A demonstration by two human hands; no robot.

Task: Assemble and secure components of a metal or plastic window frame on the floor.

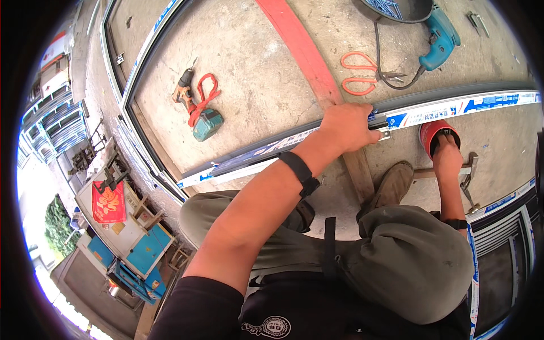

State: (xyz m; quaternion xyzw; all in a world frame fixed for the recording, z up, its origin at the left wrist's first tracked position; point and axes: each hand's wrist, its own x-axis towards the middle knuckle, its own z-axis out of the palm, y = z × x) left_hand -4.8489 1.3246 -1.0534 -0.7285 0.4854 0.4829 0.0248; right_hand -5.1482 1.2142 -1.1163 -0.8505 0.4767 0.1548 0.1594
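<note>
A long aluminium frame bar (pixel 436 112) with blue-and-white protective film crosses in front of me. My left hand (pixel 349 126) is closed over it near the middle, thumb on the near side and fingertips on the far side. A small metal fitting (pixel 386 134) shows on the bar just beside the thumb. On the near side of the bar, my right hand (pixel 447 156) reaches into a red round tub (pixel 425 136) with a dark inside. The fingertips are hidden in the tub, and I cannot see what they touch.
Beyond the bar lie a cordless drill (pixel 207 124) with a red strap, orange-handled scissors (pixel 359 85), a corded blue drill (pixel 441 42) and a black bowl (pixel 419 12) of blue-wrapped pieces. A red board (pixel 297 42) runs under the bar. A metal clamp (pixel 470 175) is near my right wrist.
</note>
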